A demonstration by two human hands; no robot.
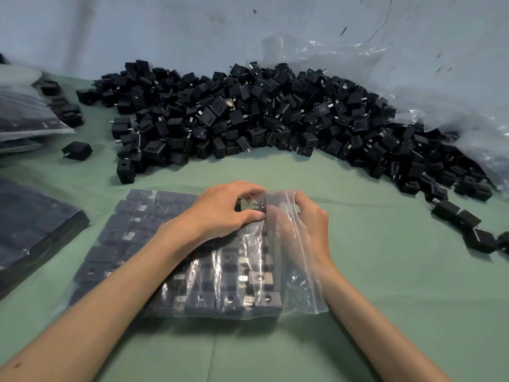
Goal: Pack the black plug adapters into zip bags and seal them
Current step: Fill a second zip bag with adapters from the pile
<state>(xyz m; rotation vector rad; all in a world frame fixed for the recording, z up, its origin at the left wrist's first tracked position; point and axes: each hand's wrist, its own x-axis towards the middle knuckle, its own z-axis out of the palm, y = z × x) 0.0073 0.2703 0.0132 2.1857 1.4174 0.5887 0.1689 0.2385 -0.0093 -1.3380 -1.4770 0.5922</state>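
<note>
A clear zip bag (209, 274) lies flat on the green table (385, 285), filled with rows of black plug adapters. Its open mouth flap (300, 260) points right. My left hand (223, 210) rests on top of the bag's far right corner, fingers curled over an adapter (249, 205) there, thumb pressing the plastic. My right hand (308, 216) is inside the bag's mouth under the plastic, fingers curled at the same adapter. A big heap of loose black adapters (248, 114) stretches across the table behind.
Filled bags lie at the left: one stack (33, 224) near the front, another (24, 117) farther back. A lone adapter (77, 150) sits between them. A large crumpled clear plastic sack (454, 86) rises at the right against the grey wall. Stray adapters (468, 224) trail right.
</note>
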